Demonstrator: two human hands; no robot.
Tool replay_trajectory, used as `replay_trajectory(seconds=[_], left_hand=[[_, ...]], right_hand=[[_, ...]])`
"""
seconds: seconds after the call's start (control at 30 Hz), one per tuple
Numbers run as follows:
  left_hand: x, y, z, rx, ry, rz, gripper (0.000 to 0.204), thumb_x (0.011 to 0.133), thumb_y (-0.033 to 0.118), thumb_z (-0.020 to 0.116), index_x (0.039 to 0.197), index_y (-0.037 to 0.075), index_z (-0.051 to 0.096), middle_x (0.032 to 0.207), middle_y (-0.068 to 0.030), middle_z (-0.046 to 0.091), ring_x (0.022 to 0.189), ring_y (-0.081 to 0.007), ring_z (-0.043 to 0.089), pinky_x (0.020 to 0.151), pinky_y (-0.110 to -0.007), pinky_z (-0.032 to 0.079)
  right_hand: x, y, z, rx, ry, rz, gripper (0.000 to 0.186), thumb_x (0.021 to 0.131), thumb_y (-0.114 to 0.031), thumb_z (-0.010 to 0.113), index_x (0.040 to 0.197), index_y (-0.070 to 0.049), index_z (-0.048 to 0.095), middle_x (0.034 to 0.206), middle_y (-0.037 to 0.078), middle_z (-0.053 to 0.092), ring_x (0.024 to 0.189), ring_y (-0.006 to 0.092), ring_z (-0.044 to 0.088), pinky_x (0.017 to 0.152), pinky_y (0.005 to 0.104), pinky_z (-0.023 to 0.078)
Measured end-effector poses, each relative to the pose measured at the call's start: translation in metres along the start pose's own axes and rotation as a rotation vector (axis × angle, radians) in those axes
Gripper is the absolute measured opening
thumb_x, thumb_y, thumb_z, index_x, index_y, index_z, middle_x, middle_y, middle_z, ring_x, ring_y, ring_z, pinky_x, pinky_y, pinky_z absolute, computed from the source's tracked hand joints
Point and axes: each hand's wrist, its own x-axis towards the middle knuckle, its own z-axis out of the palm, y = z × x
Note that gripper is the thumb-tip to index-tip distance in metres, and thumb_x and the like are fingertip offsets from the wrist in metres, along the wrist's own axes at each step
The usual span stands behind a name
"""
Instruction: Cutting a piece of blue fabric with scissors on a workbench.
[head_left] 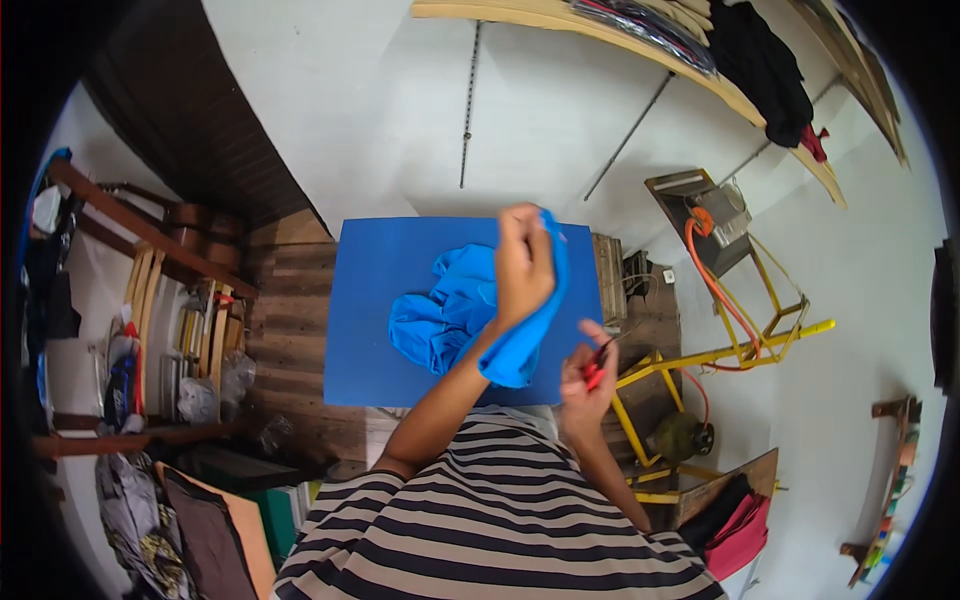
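My left hand is raised over the table, its fingers closed on an edge of a bright blue garment. A band of that cloth hangs from the fingers down past my forearm, while the rest lies bunched on the dark blue tabletop. To the right, off the table's near right corner, my right hand is closed around small red-handled scissors. Their thin tip points up and away and is hard to make out. The scissors are apart from the cloth.
A yellow metal frame with an orange hose stands to the right, near a round green tank. Wooden shelves with bags line the left. A wall shelf holding folded clothes runs above the far side.
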Motion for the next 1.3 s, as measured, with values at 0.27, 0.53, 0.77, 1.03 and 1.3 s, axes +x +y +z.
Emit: replay_trajectory(seconds=[0.27, 0.53, 0.77, 1.03, 1.3], left_hand=[[-0.041, 0.026, 0.018, 0.318, -0.468, 0.226, 0.021, 0.085, 0.013, 0.065, 0.103, 0.005, 0.057, 0.079, -0.0111, 0.058, 0.073, -0.0267, 0.06, 0.063, -0.033, 0.047], [-0.059, 0.0, -0.025, 0.657, -1.113, 0.029, 0.046, 0.077, 0.034, 0.069, 0.113, 0.008, 0.058, 0.089, -0.0167, 0.066, 0.084, -0.0357, 0.063, 0.071, -0.044, 0.05], [-0.025, -0.029, -0.094, 0.898, -1.112, -0.018, 0.046, 0.073, 0.022, 0.068, 0.115, 0.004, 0.062, 0.108, -0.0167, 0.065, 0.1, -0.0345, 0.06, 0.087, -0.045, 0.046], [0.061, 0.069, -0.113, 0.935, -0.916, 0.136, 0.044, 0.075, 0.016, 0.066, 0.116, 0.003, 0.061, 0.114, -0.0182, 0.06, 0.104, -0.0371, 0.056, 0.092, -0.041, 0.044], [0.127, 0.111, -0.035, 1.163, -0.206, 0.803, 0.03, 0.071, 0.005, 0.063, 0.101, 0.007, 0.061, 0.09, -0.0192, 0.06, 0.084, -0.0361, 0.061, 0.071, -0.046, 0.05]], right_hand=[[0.018, -0.015, -0.042, 0.04, 0.269, 0.476, 0.037, 0.089, -0.025, 0.066, 0.115, -0.001, 0.053, 0.086, 0.001, 0.06, 0.061, 0.0072, 0.055, 0.051, 0.0205, 0.043], [0.025, -0.058, -0.09, 0.295, 0.454, 0.334, 0.04, 0.089, -0.02, 0.063, 0.122, -0.002, 0.048, 0.109, 0.012, 0.061, 0.095, 0.0248, 0.063, 0.084, 0.0409, 0.052], [0.048, -0.123, -0.131, 0.571, 0.286, 0.129, 0.036, 0.097, -0.026, 0.049, 0.124, -0.002, 0.054, 0.119, 0.015, 0.06, 0.107, 0.0289, 0.059, 0.095, 0.0482, 0.045], [0.086, -0.169, -0.175, 0.712, 0.098, -0.106, 0.036, 0.099, -0.022, 0.045, 0.127, -0.001, 0.051, 0.123, 0.017, 0.058, 0.112, 0.0291, 0.056, 0.101, 0.0493, 0.039], [0.084, -0.209, -0.102, 0.775, -0.087, -0.449, 0.041, 0.101, -0.012, 0.028, 0.136, 0.005, 0.037, 0.086, 0.015, 0.058, 0.066, 0.0134, 0.058, 0.074, 0.0317, 0.053]])
